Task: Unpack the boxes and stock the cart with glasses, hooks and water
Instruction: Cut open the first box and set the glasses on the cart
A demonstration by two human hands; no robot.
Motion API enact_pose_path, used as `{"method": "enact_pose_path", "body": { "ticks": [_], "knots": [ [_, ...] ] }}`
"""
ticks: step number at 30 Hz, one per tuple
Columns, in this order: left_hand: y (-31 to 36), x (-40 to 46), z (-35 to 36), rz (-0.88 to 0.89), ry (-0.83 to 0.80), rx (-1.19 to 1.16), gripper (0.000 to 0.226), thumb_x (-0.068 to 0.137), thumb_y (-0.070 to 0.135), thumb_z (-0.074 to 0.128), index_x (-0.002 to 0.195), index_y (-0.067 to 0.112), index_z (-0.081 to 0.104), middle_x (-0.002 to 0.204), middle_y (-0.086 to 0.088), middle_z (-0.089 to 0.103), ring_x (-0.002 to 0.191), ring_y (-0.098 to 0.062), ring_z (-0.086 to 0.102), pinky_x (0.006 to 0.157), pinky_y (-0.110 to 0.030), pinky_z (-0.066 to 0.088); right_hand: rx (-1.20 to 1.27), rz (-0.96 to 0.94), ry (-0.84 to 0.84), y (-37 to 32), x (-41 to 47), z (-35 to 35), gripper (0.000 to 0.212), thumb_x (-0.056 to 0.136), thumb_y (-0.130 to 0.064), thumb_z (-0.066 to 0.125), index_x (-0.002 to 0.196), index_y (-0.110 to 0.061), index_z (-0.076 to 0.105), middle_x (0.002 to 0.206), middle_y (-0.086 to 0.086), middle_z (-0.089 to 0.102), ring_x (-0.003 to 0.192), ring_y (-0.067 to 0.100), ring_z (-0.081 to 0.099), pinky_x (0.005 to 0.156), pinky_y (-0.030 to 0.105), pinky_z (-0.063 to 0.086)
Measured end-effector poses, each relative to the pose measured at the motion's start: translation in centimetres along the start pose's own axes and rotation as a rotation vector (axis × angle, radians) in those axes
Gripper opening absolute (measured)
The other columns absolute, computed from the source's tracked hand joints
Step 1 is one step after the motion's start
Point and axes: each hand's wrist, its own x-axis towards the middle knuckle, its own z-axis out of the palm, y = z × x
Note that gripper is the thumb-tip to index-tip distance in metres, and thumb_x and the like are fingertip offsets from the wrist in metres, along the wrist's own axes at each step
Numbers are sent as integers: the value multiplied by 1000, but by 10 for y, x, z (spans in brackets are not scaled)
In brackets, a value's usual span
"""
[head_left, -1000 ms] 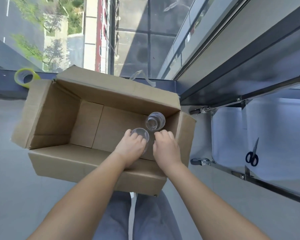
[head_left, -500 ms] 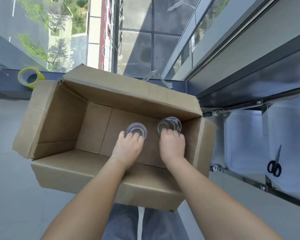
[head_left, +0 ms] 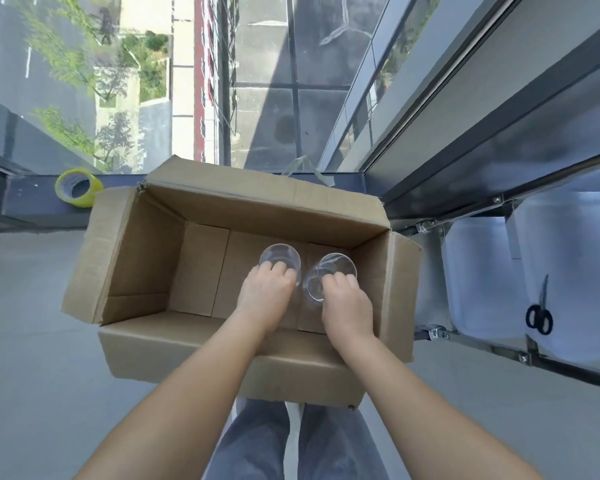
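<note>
Lifted higher: our hands, left (head_left: 266, 295) and right (head_left: 346, 310), each grip a glass (head_left: 280, 259) over the box (head_left: 222, 344); cart (head_left: 568, 258) unstocked.

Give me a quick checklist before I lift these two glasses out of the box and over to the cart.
1. Left hand grip on left glass: ok.
2. Right hand grip on right glass: ok.
3. Glasses apart, not touching: cannot tell.
4. Cardboard box flaps open: ok.
5. Cart shelf beside box, only scissors on it: ok.
</note>
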Motion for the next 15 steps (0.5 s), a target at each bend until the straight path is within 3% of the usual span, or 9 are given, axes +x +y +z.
{"method": "enact_pose_path", "body": {
  "ticks": [1, 3, 9, 13, 15],
  "knots": [
    [2, -6, -5, 44, 9, 14, 41, 28, -1, 86, 59, 6, 60, 60, -9, 57, 51, -27, 55, 47, -23, 43, 17, 14, 12, -2, -5, -10, 42, 29, 8, 81, 55, -11, 54, 54, 2, 51, 49, 23, 54, 36, 19, 32],
    [5, -17, -18, 84, 65, 28, 44, 18, -5, 83, 50, 8, 55, 51, -6, 50, 43, -25, 49, 44, -20, 38, 42, 36, 39, -7, -12, -33, 42, 32, 9, 81, 56, -12, 54, 56, 2, 51, 51, 23, 53, 38, 20, 33],
    [45, -43, -104, 207, 219, 133, 40, 23, -7, 82, 50, 8, 55, 50, -8, 49, 42, -25, 47, 42, -21, 36, 42, 91, 131, -6, -41, -119, 44, 33, 6, 86, 55, -14, 53, 55, -1, 51, 51, 19, 52, 37, 20, 32],
    [94, -66, -152, 261, 295, 189, 38, 27, -2, 86, 53, 9, 60, 55, -8, 56, 46, -27, 54, 40, -26, 40, 54, 136, 206, 18, -77, -176, 45, 37, 5, 85, 58, -15, 51, 59, -1, 51, 54, 20, 53, 42, 20, 21],
    [128, -82, -169, 280, 326, 220, 34, 34, 3, 88, 59, 10, 65, 62, -7, 62, 54, -26, 59, 44, -27, 44, 75, 153, 225, 35, -102, -205, 36, 46, 9, 79, 63, -11, 55, 64, 3, 55, 61, 24, 57, 41, 23, 28]
  ]
}}
